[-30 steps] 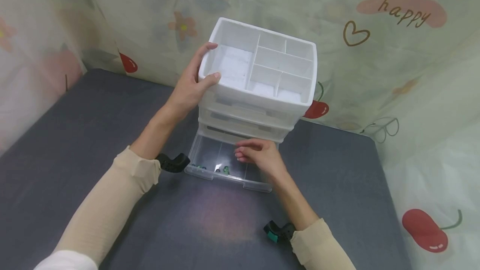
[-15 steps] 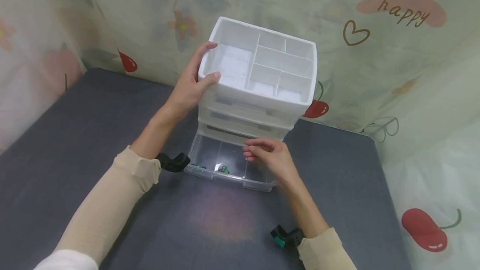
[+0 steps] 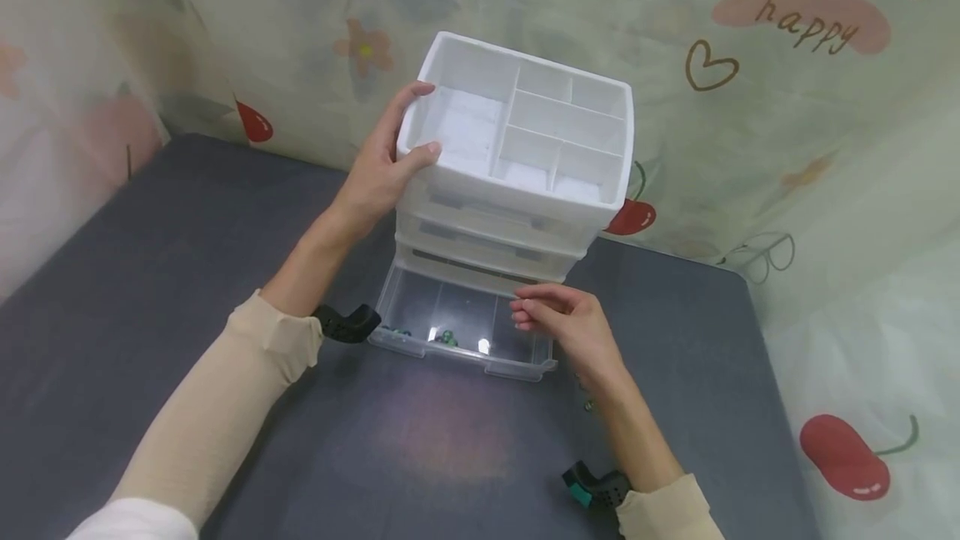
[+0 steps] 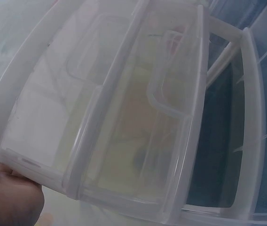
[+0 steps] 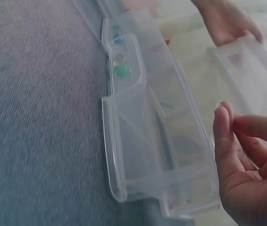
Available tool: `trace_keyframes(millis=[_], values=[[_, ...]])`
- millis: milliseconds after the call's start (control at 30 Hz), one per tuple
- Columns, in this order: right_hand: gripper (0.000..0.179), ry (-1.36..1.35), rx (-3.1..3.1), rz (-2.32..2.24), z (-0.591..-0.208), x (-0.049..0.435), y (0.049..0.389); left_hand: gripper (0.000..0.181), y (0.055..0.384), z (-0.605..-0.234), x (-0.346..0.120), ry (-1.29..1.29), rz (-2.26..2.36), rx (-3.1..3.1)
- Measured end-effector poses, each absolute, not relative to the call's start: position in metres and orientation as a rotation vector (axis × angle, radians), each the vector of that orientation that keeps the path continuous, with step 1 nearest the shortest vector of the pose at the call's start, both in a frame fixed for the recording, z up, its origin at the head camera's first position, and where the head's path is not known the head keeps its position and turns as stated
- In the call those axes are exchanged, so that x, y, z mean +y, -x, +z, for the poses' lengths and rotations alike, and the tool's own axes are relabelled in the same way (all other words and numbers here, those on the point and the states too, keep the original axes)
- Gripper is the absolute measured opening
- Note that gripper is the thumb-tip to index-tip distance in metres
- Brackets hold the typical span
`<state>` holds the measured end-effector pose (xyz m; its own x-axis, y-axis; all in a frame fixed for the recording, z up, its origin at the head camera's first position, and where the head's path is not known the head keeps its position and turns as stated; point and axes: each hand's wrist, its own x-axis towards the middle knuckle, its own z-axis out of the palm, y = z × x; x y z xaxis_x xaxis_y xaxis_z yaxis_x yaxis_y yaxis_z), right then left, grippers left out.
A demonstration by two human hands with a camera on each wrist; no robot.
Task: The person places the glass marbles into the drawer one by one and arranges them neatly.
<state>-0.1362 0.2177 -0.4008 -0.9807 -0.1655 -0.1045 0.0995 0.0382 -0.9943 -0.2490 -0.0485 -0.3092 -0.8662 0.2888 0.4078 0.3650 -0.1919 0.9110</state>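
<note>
A white plastic drawer organizer (image 3: 517,132) stands tilted in view, its clear bottom drawer (image 3: 457,361) pulled out. My left hand (image 3: 382,161) grips the organizer's top left rim, thumb inside and fingers over the side. Over the drawer's right compartment hovers my right hand (image 3: 573,327), thumb and fingertips pinched together. A small glinting thing (image 5: 219,104) shows at those fingertips, mostly hidden by them. Several green glass marbles (image 3: 447,338) lie at the front of the middle compartment, and more dark marbles (image 3: 397,331) in the left one.
On the dark grey table (image 3: 465,440), a few small marbles (image 3: 588,406) lie beside my right forearm, partly hidden. The organizer's upper drawers (image 4: 138,113) are closed. Patterned cloth (image 3: 300,40) hangs behind the table.
My right hand has moved to the right, from over the middle of the drawer to its right compartment, fingers still pinched. Marbles in the middle have drawn together. My left hand stays on the rim.
</note>
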Motion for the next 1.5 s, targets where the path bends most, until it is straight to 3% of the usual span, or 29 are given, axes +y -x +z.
trace_keyframes(millis=[300, 667, 1500], values=[[0.035, 0.156, 2.178, -2.049, -0.416, 0.244, 0.131, 0.053, 0.250, -0.308, -0.047, 0.805, -2.272, -1.944], [0.035, 0.035, 2.278, -1.911, -0.400, 0.259, 0.112, 0.054, 0.249, -0.311, -0.051, 0.756, -2.274, -1.974], [0.037, -0.072, 2.396, -1.818, -0.424, 0.302, 0.080, 0.053, 0.249, -0.309, -0.048, 0.783, -2.281, -1.957]])
